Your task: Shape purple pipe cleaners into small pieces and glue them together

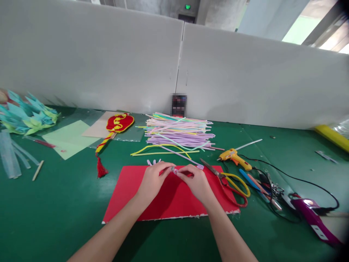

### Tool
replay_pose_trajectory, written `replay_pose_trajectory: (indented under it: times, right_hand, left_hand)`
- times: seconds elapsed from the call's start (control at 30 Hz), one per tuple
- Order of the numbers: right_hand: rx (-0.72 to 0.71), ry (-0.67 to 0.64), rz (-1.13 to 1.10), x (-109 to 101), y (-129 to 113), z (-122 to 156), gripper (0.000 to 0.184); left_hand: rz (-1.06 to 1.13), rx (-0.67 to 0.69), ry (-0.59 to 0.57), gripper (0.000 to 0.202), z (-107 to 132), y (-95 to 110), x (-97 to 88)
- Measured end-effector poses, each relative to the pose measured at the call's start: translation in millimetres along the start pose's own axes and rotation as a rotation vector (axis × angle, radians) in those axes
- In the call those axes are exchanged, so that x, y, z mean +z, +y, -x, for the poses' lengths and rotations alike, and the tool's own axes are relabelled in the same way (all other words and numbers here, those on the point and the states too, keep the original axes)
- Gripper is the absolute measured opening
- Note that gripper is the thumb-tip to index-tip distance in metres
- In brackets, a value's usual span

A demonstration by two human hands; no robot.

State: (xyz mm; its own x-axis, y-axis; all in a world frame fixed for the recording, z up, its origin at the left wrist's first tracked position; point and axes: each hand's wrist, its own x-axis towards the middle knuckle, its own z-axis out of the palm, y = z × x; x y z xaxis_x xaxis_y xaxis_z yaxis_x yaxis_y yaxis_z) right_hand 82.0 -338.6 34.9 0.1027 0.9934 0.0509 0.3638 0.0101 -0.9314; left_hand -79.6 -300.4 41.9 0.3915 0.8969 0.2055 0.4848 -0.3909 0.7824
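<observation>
Above the red foam board, my left hand and my right hand meet fingertip to fingertip. Both pinch a small pale pipe cleaner piece; its exact shape is mostly hidden by the fingers. Just behind my left hand, short curled lilac pipe cleaner pieces lie at the board's far edge. A lilac pipe cleaner with a coiled end reaches toward my right hand. Scissors with yellow and red handles rest on the board's right side, beside my right hand.
Behind the board lies a pile of pastel pipe cleaners. To the right are a yellow glue gun with its cord, pens and a purple power strip. A red fan ornament and blue-green paper craft lie left.
</observation>
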Motion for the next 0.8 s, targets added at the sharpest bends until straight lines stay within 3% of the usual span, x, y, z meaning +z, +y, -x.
replay_pose_trajectory:
  times: [0.1,0.2,0.33,0.57,0.8]
  right_hand:
    - [0.167,0.062,-0.086,-8.1,3.8,-4.5,0.022]
    - [0.298,0.077,-0.231,-14.9,5.1,-6.8,0.028]
    - [0.367,0.045,-0.364,-16.4,3.8,-5.4,0.028]
    - [0.445,-0.077,-0.39,0.0,5.3,-2.4,0.023]
    - [0.51,-0.112,-0.307,13.7,12.9,-1.7,0.02]
  left_hand:
    - [-0.086,0.033,0.009,0.016,-9.2,-7.7,-0.2]
    - [-0.166,0.075,-0.079,0.013,-17.4,-16.4,1.4]
    - [-0.239,0.135,-0.167,0.013,-21.3,-23.3,6.0]
    - [-0.251,0.15,-0.148,0.007,-19.0,-24.7,11.2]
    - [-0.178,0.144,-0.144,0.014,-17.7,-29.9,8.9]
